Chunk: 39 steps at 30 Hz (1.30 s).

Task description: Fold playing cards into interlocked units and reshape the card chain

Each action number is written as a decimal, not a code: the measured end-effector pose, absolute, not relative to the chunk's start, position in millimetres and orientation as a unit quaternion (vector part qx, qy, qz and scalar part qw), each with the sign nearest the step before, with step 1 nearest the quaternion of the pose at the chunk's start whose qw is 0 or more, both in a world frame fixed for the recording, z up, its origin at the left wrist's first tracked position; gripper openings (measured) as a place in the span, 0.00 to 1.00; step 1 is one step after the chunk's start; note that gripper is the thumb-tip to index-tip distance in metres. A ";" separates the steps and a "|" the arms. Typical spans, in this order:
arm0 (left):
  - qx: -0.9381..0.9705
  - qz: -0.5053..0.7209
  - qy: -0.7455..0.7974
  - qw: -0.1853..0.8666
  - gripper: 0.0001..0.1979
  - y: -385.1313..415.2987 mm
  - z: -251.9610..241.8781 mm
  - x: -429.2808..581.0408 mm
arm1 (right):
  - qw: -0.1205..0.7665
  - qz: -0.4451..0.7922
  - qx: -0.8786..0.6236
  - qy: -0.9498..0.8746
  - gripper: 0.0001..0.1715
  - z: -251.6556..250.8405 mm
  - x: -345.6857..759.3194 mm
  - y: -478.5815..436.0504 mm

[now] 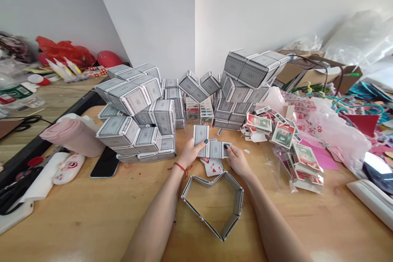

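Note:
My left hand [192, 151] is closed on a small stack of grey-backed playing cards [201, 136], held upright. My right hand [236, 159] pinches a strip of joined cards [217, 149] lying flat between both hands. A few loose face-up cards [213, 168] lie under them. Nearer to me a heart-shaped frame of folded cards [211, 202] lies on the wooden table [92, 213], between my forearms.
Heaps of cubes made of cards [138, 114] stand at the left, and a further heap of them [245, 82] at the back right. Red and green card boxes [282, 135] sit in plastic at the right. A pink bottle [73, 135], a phone [106, 163] and a pouch lie left.

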<state>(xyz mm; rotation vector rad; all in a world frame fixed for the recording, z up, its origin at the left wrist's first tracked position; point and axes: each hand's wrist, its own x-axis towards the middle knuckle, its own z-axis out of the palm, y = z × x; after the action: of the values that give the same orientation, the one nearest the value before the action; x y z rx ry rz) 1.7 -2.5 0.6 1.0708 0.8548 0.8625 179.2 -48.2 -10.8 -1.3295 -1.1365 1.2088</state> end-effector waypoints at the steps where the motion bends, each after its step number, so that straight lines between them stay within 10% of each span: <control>1: 0.479 0.384 0.380 0.692 0.19 -2.4 0.2 1.7 | 0.484 0.497 -0.545 -0.470 0.22 -11.0 179.6 -48.1; 39: 0.599 0.449 0.442 0.493 0.33 4.3 -12.2 1.8 | 0.462 0.456 -0.567 -0.508 0.29 -15.9 171.0 -56.2</control>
<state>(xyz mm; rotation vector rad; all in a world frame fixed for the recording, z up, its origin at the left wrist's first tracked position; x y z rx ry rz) 1.8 4.3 -12.2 1.4533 1.0728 1.0892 171.0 -56.2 -15.9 -1.3952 -1.2488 1.1205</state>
